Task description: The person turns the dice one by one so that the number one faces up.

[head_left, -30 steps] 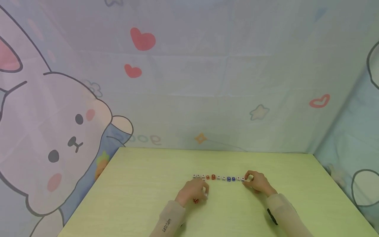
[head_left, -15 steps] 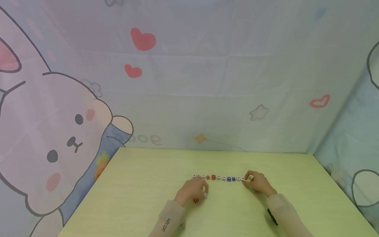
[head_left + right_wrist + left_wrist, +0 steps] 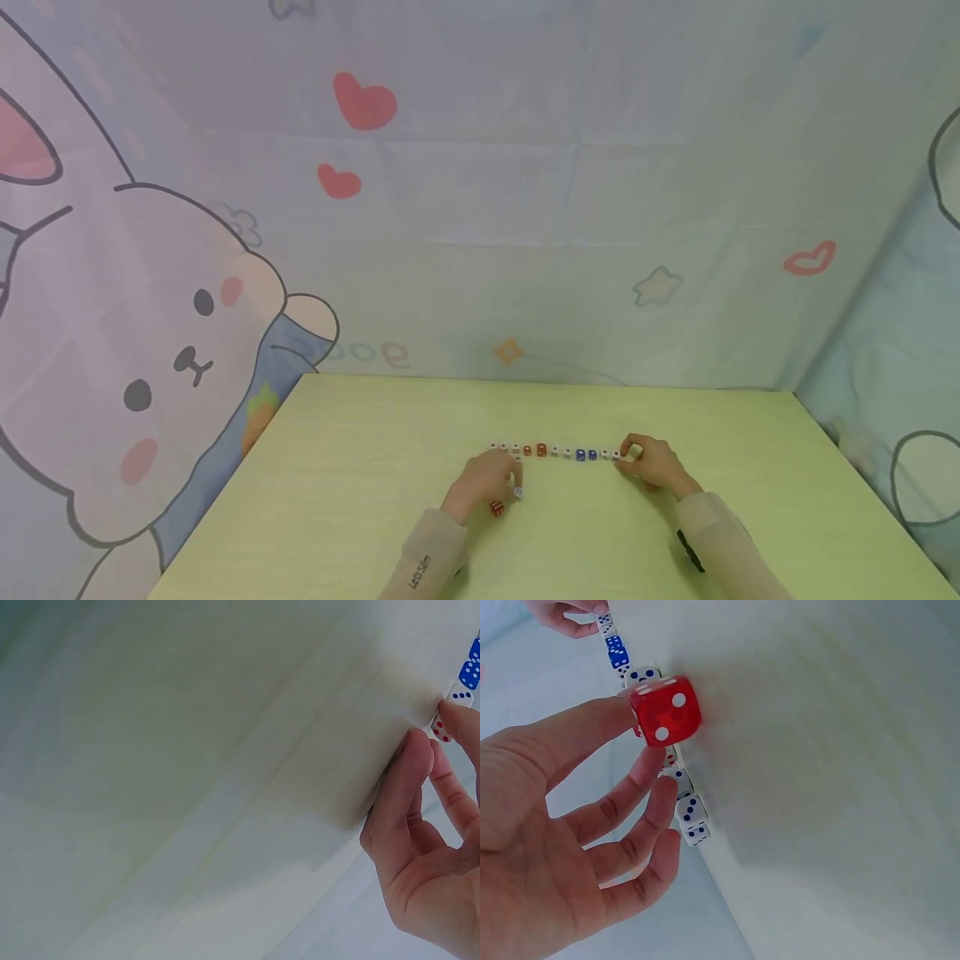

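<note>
Several small dice form a row across the table in the head view, among them white dice (image 3: pixel 555 451), a red die (image 3: pixel 542 450) and blue dice (image 3: pixel 581 455). My left hand (image 3: pixel 483 479) is just in front of the row's left part, its fingertips at a loose white die (image 3: pixel 518 492). Close by lies a larger-looking red die (image 3: pixel 667 711), which partly hides the white die (image 3: pixel 641 675) in the left wrist view. At the row's right end, my right hand (image 3: pixel 654 462) holds the end white die (image 3: pixel 441 729), with red pips facing the wrist camera, between thumb and finger.
The pale yellow-green table (image 3: pixel 337 492) extends around both hands. Behind it hangs a cloth backdrop (image 3: pixel 480 250) printed with a rabbit, hearts and stars.
The left fingers have shifted slightly left, leaving the red die and loose white die in fuller view. The right hand and the row keep their places.
</note>
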The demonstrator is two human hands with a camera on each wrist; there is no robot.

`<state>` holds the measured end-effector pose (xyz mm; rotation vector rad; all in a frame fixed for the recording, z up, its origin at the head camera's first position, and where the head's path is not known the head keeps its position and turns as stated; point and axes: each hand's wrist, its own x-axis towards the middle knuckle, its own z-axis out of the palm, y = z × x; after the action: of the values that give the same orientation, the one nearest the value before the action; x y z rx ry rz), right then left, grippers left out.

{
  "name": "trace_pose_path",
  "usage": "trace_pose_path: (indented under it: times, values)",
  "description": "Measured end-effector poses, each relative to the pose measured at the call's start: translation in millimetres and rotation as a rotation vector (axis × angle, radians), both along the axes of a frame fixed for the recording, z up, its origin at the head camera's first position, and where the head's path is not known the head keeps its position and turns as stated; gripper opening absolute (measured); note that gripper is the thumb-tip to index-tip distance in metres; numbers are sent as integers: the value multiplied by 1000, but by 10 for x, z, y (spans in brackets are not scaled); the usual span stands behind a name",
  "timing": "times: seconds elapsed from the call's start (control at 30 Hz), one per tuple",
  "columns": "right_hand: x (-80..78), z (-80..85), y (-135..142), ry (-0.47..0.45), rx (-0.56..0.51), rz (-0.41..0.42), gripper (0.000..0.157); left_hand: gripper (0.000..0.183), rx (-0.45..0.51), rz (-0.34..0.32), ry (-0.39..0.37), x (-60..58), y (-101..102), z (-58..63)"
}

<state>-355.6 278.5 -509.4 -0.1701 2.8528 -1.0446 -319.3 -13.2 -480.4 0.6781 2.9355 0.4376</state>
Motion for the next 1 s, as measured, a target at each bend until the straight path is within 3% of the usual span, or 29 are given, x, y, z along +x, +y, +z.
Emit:
trace_pose_path:
  times: [0.23,0.5,0.73,1.0]
  values:
    - [27,26,-7,-1,-2,-1,15,10,29,2,-12,4,9,23]
    - [21,27,-15,-7,-8,0,15,19,174,0,-124,17,4,44]
    - [-4,14,-1,-8,2,-3,15,15,157,-11,-131,-2,8,17]
    - [-2,19,-6,-28,5,-2,15,18,67,1,-95,-31,70,-62]
